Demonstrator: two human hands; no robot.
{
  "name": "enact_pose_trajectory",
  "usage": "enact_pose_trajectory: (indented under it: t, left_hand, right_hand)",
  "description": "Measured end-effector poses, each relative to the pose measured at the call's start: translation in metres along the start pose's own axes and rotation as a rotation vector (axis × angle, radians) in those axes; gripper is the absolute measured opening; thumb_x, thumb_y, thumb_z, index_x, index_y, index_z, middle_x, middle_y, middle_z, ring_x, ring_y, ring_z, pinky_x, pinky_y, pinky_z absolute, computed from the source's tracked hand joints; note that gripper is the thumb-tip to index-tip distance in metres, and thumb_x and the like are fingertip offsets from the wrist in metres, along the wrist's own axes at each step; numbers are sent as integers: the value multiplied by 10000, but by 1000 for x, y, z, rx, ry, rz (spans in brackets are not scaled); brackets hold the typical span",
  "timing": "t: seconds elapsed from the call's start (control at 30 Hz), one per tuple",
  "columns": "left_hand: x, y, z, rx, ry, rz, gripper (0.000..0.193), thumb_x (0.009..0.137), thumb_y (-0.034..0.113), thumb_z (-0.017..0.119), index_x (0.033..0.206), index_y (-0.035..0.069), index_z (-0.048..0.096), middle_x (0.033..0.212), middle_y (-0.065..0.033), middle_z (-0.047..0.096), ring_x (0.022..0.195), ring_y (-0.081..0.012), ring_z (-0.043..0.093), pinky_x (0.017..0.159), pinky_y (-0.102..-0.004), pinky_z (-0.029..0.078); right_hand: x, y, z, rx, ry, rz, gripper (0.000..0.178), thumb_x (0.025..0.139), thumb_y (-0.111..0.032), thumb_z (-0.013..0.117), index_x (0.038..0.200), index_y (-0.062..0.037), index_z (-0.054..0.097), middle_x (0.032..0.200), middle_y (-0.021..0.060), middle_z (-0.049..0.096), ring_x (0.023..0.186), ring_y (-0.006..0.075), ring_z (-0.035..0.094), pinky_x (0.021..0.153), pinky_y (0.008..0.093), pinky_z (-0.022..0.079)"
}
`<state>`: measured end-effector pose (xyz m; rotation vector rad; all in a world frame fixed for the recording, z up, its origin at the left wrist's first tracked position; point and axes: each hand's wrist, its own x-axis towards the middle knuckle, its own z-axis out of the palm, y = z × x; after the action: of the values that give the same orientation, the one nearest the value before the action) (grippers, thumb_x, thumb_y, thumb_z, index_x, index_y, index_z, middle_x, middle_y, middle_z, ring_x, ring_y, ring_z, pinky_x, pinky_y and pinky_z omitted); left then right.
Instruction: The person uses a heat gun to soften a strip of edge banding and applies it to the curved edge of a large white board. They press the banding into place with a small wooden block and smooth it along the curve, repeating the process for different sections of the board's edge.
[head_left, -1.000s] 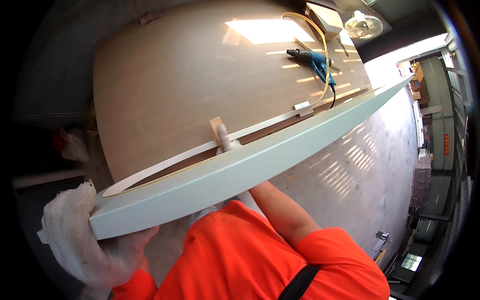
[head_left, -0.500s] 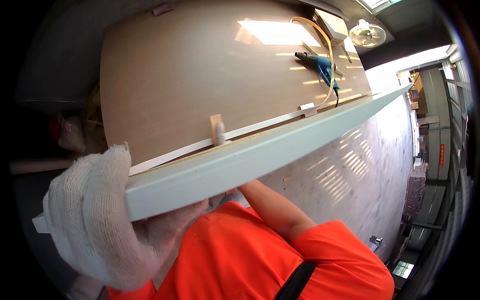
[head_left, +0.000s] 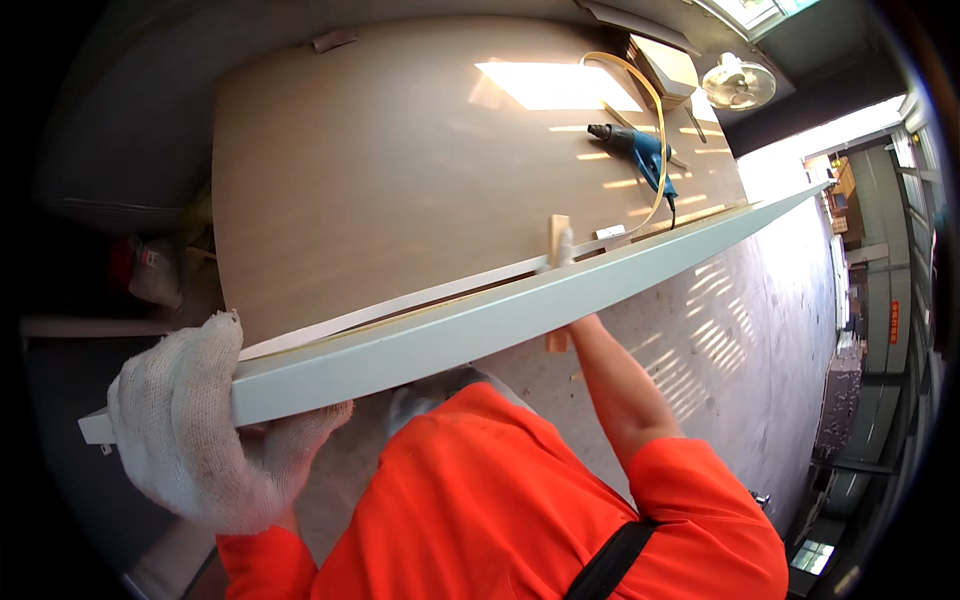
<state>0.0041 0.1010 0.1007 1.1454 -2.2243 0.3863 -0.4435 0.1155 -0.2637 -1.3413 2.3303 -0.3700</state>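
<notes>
A long pale panel [head_left: 440, 365] runs slantwise in front of me, its narrow end pointing far right. My left hand [head_left: 190, 430], in a white knit glove, is wrapped round its left end, thumb underneath. My right hand [head_left: 567, 247] reaches behind the panel, which hides most of it; a whitish finger shows at the far side. It is closed on a flat wooden block [head_left: 558, 232], which sticks out above and below the panel. A thin white strip [head_left: 400, 303] lies along the panel's far edge, bowed slightly away from it at the left.
Beyond the panel spreads a brown worktable [head_left: 350, 150]. A blue heat gun [head_left: 640, 150] lies at its right, near a curved yellowish strip [head_left: 660, 110] and a stack of boards [head_left: 662, 70]. A fan [head_left: 738, 82] stands behind. Concrete floor [head_left: 690, 330] extends right.
My right hand and the wooden block have slid to the right along the panel. My left hand keeps its hold on the left end, while the view has shifted slightly.
</notes>
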Motion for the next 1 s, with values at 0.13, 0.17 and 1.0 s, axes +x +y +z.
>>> enact_pose_trajectory:
  t: [0.13, 0.17, 1.0]
  left_hand:
    - [1, 0, -1, 67, -44, -25, 728, 878, 651, 801, 1210, 7, 727, 1036, -155, 720, 897, -359, 698, 807, -435, 566]
    - [2, -2, -2, 68, -67, -14, 738, 878, 654, 796, 1210, 0, 724, 1044, -160, 720, 905, -363, 699, 818, -439, 568]
    - [-83, -125, -50, -53, -51, 25, 599, 1018, 475, 765, 1196, -77, 617, 991, -184, 584, 820, -318, 584, 687, -411, 485]
  right_hand:
    - [-15, -109, -64, 37, 15, -24, 707, 948, -392, 669, 1498, 13, 489, 1024, 282, 746, 975, 482, 724, 913, 563, 560]
    - [1, -107, -46, -32, 39, -142, 632, 927, -401, 681, 1381, 23, 564, 952, 278, 739, 931, 483, 718, 903, 584, 553]
    - [-82, -294, 111, -1, -216, -39, 511, 923, -418, 691, 1147, 31, 591, 991, 292, 763, 1159, 527, 628, 1032, 582, 501]
